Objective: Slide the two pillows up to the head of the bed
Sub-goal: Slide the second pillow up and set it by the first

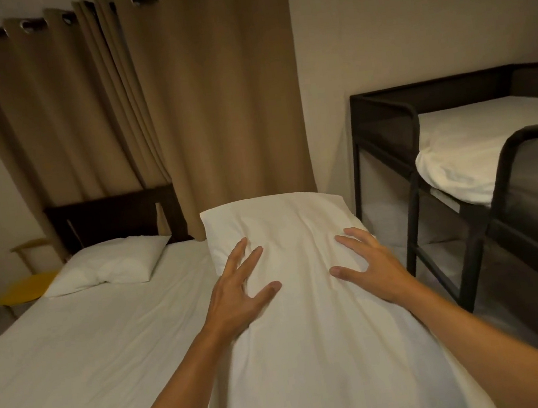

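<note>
One white pillow [107,266] lies flat at the head of the bed on the left, in front of the dark headboard [114,218]. A second white pillow [284,222] lies on the right side of the white-sheeted bed [76,369], its far edge near the brown curtain. My left hand [238,291] rests flat on its near left part with fingers spread. My right hand [369,265] presses flat on its near right part, fingers also spread. Neither hand grips the fabric.
A brown curtain [212,108] hangs behind the bed. A black metal bunk bed [413,183] with a white mattress stands close on the right. A yellow stool [27,288] and a wooden chair [32,251] sit left of the bed.
</note>
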`<state>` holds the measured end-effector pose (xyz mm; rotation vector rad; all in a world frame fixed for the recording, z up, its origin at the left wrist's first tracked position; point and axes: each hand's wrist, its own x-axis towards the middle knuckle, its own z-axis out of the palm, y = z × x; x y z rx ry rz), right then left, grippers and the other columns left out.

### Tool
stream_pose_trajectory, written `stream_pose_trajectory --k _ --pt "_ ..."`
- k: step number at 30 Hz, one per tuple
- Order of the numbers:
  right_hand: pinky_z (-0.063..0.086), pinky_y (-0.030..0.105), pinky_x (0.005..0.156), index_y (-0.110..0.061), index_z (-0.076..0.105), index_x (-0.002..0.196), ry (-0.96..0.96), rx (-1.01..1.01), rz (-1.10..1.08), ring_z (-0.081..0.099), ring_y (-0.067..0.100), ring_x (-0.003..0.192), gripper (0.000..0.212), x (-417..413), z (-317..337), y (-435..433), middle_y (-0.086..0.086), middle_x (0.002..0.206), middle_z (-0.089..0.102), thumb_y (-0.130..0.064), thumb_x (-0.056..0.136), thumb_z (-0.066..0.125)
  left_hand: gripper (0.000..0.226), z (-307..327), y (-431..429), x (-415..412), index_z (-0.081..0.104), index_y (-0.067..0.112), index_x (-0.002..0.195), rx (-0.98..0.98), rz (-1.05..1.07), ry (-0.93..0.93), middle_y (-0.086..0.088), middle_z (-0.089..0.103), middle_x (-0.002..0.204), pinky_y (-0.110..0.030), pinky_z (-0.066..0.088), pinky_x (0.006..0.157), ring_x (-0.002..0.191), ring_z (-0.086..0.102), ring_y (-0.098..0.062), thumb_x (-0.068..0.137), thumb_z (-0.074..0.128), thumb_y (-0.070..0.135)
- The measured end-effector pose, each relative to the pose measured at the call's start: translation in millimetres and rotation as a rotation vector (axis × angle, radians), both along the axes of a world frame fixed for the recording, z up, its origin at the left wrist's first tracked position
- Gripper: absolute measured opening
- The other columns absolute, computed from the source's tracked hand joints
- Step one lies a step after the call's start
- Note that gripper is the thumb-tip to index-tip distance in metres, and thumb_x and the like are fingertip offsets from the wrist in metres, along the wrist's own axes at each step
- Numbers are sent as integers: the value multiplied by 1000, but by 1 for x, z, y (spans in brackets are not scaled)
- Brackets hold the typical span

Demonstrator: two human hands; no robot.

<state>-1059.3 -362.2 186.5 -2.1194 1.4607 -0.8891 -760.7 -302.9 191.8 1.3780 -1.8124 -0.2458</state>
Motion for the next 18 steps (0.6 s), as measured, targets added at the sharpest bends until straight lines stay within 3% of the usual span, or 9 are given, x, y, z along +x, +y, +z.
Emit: stream_pose_trajectory --k 6,14,18 --pt "27 49 116 -50 28 145 -2 68 35 23 19 144 90 -3 -28 -138 -27 155 14 -87 66 51 77 -24 -126 -6 35 49 147 61 30 -5 32 12 159 -33 32 113 144 20 4 79 63 69" --pt "23 44 119 -43 33 146 18 130 53 24 16 143 89 -19 -36 -293 -26 152 20 -83 69 53 75 -29 -281 -25 41 44 146 105 47 -2 30 16 159 -16 30 105 138 18 19 79 68 63" --pt "22 44 118 -42 36 145 -23 76 74 25 15 143 95 -22 -30 -334 -24 154 22 -90 64 48 74 -22 -318 -28 42 42 146 90 61 -2 30 17 159 -21 31 107 139 18 18 79 70 60"
